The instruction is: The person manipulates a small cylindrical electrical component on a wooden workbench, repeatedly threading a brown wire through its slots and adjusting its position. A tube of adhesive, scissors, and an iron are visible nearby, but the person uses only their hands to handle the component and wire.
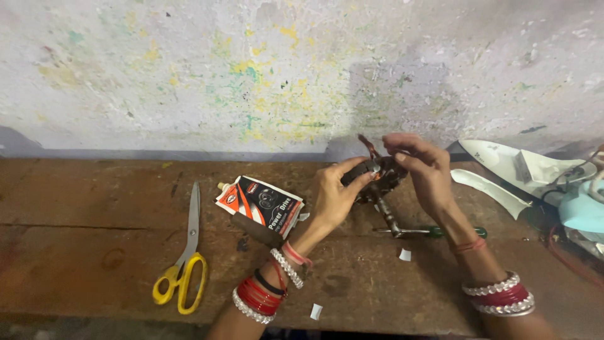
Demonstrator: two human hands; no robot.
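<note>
Paper scraps [316, 311] near | left hand [333, 192], right hand [428, 173]: fingers gripping motor part [377, 176] | scissors [184, 264], pouch [261, 204] left

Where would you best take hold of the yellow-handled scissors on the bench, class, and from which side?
Probably by the yellow handle loops, coming from the near bench edge. The scissors lie flat and closed, loops toward the person and blades pointing at the wall, with nothing touching them.
</note>
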